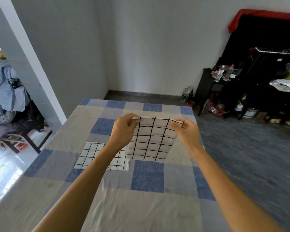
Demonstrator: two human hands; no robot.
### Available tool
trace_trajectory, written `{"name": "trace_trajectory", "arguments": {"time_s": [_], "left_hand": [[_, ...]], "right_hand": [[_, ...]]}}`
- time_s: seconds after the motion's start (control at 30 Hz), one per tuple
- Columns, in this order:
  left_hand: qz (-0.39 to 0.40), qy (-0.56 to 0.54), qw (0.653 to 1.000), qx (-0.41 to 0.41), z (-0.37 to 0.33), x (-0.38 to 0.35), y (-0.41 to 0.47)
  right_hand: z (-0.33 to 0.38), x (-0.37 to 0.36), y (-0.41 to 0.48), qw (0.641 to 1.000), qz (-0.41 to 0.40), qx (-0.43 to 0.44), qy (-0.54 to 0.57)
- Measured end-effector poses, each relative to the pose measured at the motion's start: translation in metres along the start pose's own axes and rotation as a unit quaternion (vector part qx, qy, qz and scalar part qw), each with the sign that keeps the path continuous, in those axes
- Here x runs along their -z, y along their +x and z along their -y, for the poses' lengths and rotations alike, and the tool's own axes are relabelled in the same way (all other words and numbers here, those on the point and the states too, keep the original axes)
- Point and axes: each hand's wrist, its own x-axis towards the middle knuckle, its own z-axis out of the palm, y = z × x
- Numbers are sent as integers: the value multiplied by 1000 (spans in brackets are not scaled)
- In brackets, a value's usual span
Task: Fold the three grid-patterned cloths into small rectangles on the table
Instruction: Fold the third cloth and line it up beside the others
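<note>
My left hand (pixel 122 129) and right hand (pixel 186 129) each pinch a top corner of the doubled grid cloth (pixel 152 139). It hangs over the table (pixel 141 206), near a second cloth (pixel 90 154) lying flat. It looks light, thin and limp, so I'd hold the corners and keep the top edge taut.

The left arm (pixel 94 171) lies across the flat cloth (pixel 89 154) on the counter (pixel 117 208), so its middle is hidden. It could be one cloth or two. The held cloth (pixel 151 139) covers its far right corner. Some fingers of the left grip (pixel 123 129) and right grip (pixel 185 129) hide behind the held cloth. The right arm (pixel 224 181) and left arm run off the bottom edge. The bottles (pixel 218 74) are too small to read.
</note>
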Motion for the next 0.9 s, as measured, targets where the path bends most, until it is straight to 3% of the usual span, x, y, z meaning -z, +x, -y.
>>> {"name": "trace_trajectory", "arguments": {"time_s": [0.43, 0.9], "left_hand": [[30, 0, 999, -14, 11, 2, 19], [54, -22, 998, -12, 16, 4, 30]], "right_hand": [[-7, 1, 11, 997, 37, -70, -8], [-9, -1, 22, 999, 16, -37, 14]]}}
